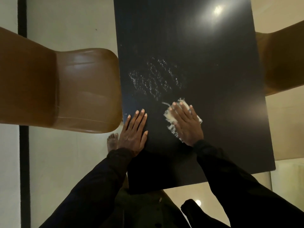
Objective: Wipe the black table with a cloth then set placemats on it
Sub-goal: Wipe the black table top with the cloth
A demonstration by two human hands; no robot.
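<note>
Near the front half of the matt black rectangular desk (205, 79), slightly left of its middle, lies one frayed white cloth (169, 116). It is flattened under the right hand (185, 124), whose fingers are straight and spread and press down on it rather than grasp it. Tufts of cloth show on the far and left sides of that hand. Just beyond the cloth, a patch of pale streaky smears (156, 78) marks the surface.

Bare dark top runs from the smears to the far end, where one bright lamp reflection (217, 9) glares, and also out to the right edge and back to the near edge.

At the left edge the left hand (133, 130) rests flat and released, holding nothing, with its little finger close to the rim. Both arms wear dark sleeves.

Two brown leather chairs stand at the desk. One chair (74, 89) has its seat pushed up against the left edge just beyond the left hand, and the other chair (283, 63) is tucked against the right edge farther back. One bare foot (112, 142) stands on the pale floor (70, 22) beside the left chair.
</note>
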